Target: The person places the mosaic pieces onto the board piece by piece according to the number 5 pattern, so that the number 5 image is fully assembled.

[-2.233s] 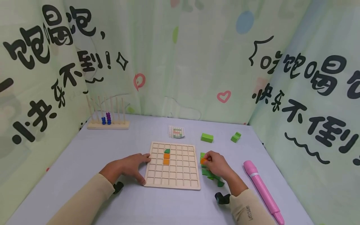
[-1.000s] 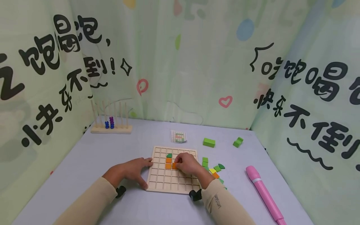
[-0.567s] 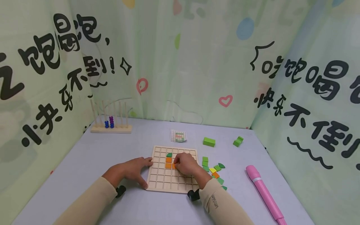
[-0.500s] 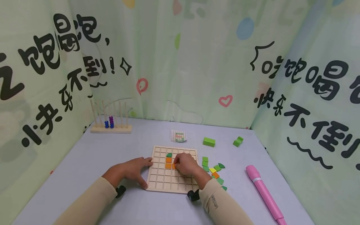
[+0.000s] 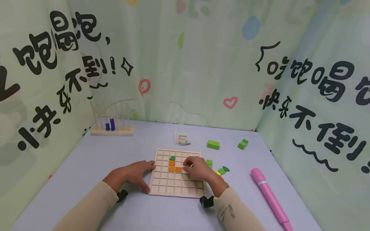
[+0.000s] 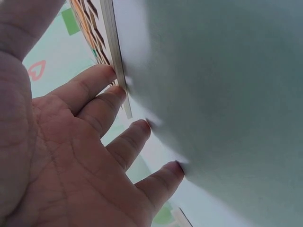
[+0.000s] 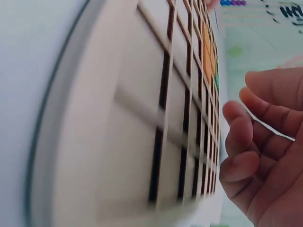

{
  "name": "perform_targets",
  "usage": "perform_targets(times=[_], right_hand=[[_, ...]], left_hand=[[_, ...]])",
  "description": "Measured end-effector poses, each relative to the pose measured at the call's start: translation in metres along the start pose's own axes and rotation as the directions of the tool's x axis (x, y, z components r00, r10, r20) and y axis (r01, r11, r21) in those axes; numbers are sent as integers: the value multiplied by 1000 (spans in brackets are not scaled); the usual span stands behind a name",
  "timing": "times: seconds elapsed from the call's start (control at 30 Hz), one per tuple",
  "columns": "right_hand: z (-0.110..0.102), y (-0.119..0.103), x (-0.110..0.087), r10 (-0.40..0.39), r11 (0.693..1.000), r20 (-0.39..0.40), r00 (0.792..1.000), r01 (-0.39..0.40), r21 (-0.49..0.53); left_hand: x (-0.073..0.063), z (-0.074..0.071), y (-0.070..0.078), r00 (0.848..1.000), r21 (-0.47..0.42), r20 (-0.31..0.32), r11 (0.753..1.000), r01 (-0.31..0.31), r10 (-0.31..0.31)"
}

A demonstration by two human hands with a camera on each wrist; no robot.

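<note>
A wooden grid board point(image 5: 176, 190) lies on the table before me. Three orange square tiles point(image 5: 178, 169) sit in its cells, with a green curved-edge tile point(image 5: 172, 158) just beyond them. My left hand point(image 5: 133, 173) steadies the board's left edge, thumb and fingers spread; in the left wrist view fingertips point(image 6: 110, 72) touch its side. Over the board's right half, just right of the rightmost orange tile, hovers my right hand point(image 5: 198, 169). Its fingers are loosely bent, and the right wrist view shows the thumb point(image 7: 272, 85) apart from the bent fingers, nothing between them.
Loose green, yellow and orange tiles point(image 5: 221, 171) lie right of the board, partly hidden by my right arm. Green blocks point(image 5: 213, 144), a pattern card point(image 5: 181, 138) and a bead abacus point(image 5: 112, 132) stand farther back. A long pink marker-shaped stick point(image 5: 268, 192) lies far right.
My right hand took an orange tile from the loose pile, set it beside the other orange ones, then let go and drew back slightly right. The left hand stays at the board's edge.
</note>
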State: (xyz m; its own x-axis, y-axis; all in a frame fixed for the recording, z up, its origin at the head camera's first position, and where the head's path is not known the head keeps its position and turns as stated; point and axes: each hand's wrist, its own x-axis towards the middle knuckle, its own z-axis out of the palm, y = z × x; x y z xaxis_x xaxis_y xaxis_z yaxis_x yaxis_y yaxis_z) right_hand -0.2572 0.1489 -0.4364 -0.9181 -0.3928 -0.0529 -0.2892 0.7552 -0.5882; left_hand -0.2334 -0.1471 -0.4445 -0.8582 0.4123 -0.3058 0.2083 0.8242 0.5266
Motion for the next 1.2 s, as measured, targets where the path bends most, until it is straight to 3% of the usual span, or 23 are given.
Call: perform_targets(times=[0.3,0.6,0.8,1.07,1.2], right_hand=[[-23,37,-20,95,994,-51,994,-92,58],[-43,70,-44,232,972,-104,967,-235,-18],[-48,84,-58,283,953,-113,952,-292,-78],[-50,93,-69,294,946,-121,948,-307,-106],[-48,92,-71,341,929,-125,932,-355,-108]], left_hand=[[-7,-1,-3,1000,-10,1,1000,9,-9],[-4,1,-2,1000,-4,-7,1000,-16,16],[-2,1,0,1000,3,-5,1000,-20,20],[0,2,2,1000,7,-17,1000,-17,18],[1,1,2,1000,2,-15,1000,-8,8]])
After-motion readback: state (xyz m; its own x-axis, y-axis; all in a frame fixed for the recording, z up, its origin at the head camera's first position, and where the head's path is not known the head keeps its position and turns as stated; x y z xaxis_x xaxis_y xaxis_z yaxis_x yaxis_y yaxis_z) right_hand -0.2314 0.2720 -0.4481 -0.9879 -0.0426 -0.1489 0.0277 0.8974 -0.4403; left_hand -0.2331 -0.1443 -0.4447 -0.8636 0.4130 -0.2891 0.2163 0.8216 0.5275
